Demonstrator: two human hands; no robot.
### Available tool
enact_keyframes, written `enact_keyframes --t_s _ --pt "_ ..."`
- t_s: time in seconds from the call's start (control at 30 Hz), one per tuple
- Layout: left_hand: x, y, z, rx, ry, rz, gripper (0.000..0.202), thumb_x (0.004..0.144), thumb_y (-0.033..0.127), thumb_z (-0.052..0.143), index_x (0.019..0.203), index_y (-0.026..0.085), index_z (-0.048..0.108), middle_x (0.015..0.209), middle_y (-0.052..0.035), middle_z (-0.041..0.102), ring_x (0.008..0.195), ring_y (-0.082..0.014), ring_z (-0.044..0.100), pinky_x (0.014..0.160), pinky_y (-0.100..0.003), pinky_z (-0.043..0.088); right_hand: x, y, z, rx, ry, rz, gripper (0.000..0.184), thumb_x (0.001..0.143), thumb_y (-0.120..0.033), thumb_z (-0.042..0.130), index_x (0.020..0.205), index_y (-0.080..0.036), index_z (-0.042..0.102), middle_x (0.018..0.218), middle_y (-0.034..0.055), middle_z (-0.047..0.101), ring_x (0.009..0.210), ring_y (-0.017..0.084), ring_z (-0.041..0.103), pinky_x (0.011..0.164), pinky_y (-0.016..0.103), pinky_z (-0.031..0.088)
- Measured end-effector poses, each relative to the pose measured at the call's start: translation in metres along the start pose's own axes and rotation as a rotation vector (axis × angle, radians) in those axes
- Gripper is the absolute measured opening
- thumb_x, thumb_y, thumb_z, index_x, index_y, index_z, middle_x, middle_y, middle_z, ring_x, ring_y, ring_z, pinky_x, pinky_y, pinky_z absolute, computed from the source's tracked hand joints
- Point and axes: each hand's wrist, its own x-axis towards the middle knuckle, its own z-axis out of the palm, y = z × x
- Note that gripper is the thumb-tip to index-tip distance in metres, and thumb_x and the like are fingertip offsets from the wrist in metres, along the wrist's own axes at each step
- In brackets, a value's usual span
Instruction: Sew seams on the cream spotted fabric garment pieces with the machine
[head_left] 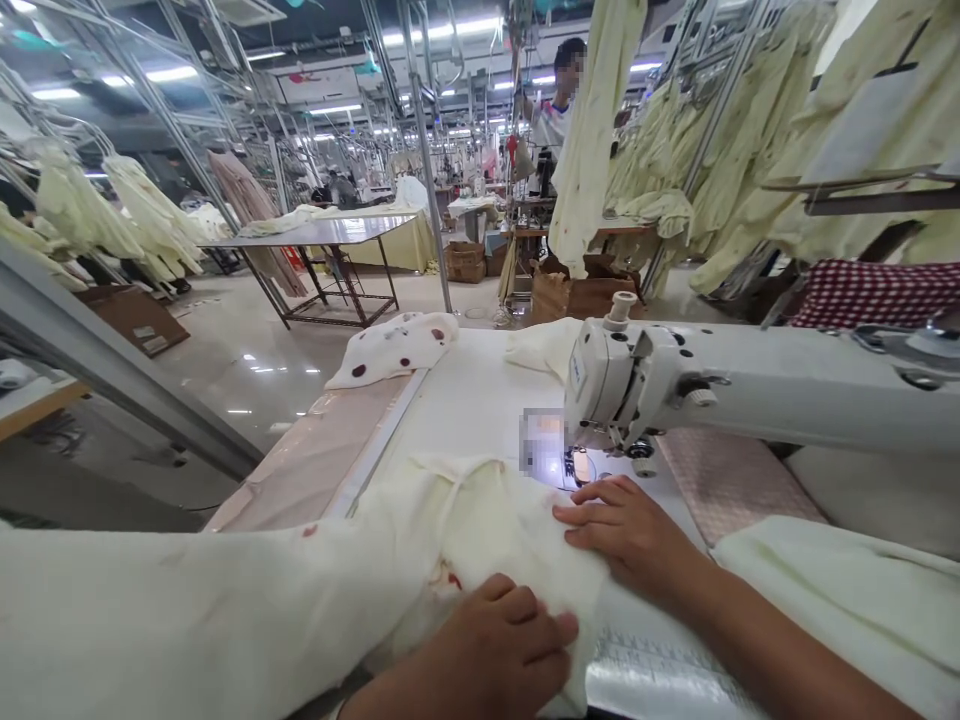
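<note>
A cream fabric piece [480,530] with small red marks lies on the white sewing table [465,400], its edge reaching the needle area of a white sewing machine [645,375]. My left hand [499,650] presses down on the near part of the fabric, fingers curled over a fold. My right hand [626,525] lies flat on the fabric's right edge, fingertips just short of the presser foot [579,465]. A long cream length [187,600] trails off to the left.
Another spotted cream piece [397,345] rests at the table's far end. More cream cloth [847,590] lies at the right. Garments hang on overhead rails on both sides. A person [559,100] stands in the background near cardboard boxes [577,295]. A metal table [330,235] stands beyond the aisle.
</note>
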Motion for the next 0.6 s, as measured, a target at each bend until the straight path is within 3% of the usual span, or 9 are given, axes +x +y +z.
enact_keyframes --t_s 0.1,0.2,0.3,0.37,0.5,0.6 --pt "0.002 -0.001 -0.006 -0.063 0.073 -0.059 0.009 0.087 0.030 0.054 0.083 0.022 0.056 0.108 0.0072 0.063 0.076 -0.0130 0.055 0.068 -0.030 0.038 0.001 -0.004 -0.002 -0.005 -0.007 0.011 0.025 0.082 -0.004 0.046 0.088 -0.023 0.062 0.104 -0.0054 0.068 0.093 0.019 0.056 0.079 0.037 0.035" --pt "0.001 -0.003 -0.017 -0.033 0.090 -0.280 0.029 0.090 0.043 0.046 0.104 0.020 0.056 0.115 -0.0048 0.061 0.092 -0.0211 0.058 0.077 -0.036 0.042 0.004 -0.014 -0.010 -0.017 -0.036 0.022 0.023 0.083 -0.008 0.046 0.093 -0.022 0.062 0.108 -0.0015 0.067 0.095 0.021 0.055 0.081 0.038 0.036" --pt "-0.001 -0.011 -0.020 0.124 -0.029 -0.438 0.055 0.091 0.054 0.038 0.125 0.011 0.046 0.132 -0.0218 0.046 0.119 -0.0361 0.044 0.088 -0.052 0.040 0.007 -0.025 -0.020 -0.003 -0.123 -0.009 0.023 0.081 -0.012 0.047 0.097 -0.020 0.061 0.112 0.0026 0.065 0.096 0.021 0.055 0.082 0.038 0.038" --pt "0.001 -0.025 -0.017 0.147 -0.125 -0.449 0.067 0.088 0.061 0.035 0.130 0.009 0.041 0.137 -0.0263 0.036 0.126 -0.0419 0.035 0.088 -0.059 0.038 0.005 -0.026 -0.025 -0.020 -0.180 -0.007 0.021 0.082 -0.015 0.049 0.098 -0.020 0.061 0.112 0.0028 0.064 0.095 0.020 0.056 0.082 0.035 0.039" --pt "0.032 -0.076 -0.009 0.016 -0.207 -0.378 0.076 0.086 0.068 0.030 0.139 0.014 0.030 0.147 -0.0190 0.019 0.136 -0.0348 0.016 0.103 -0.057 0.025 -0.009 -0.004 -0.025 -0.217 -0.228 0.070 0.019 0.087 -0.027 0.054 0.105 -0.024 0.061 0.116 0.0015 0.063 0.100 0.019 0.057 0.085 0.034 0.037" --pt "0.067 -0.114 -0.008 -0.064 -0.223 -0.274 0.077 0.086 0.068 0.028 0.141 0.015 0.027 0.148 -0.0137 0.022 0.137 -0.0251 0.016 0.111 -0.048 0.014 -0.018 0.017 -0.023 -0.311 -0.175 0.101 0.020 0.090 -0.028 0.051 0.107 -0.026 0.061 0.110 0.0008 0.066 0.091 0.018 0.062 0.083 0.035 0.037"
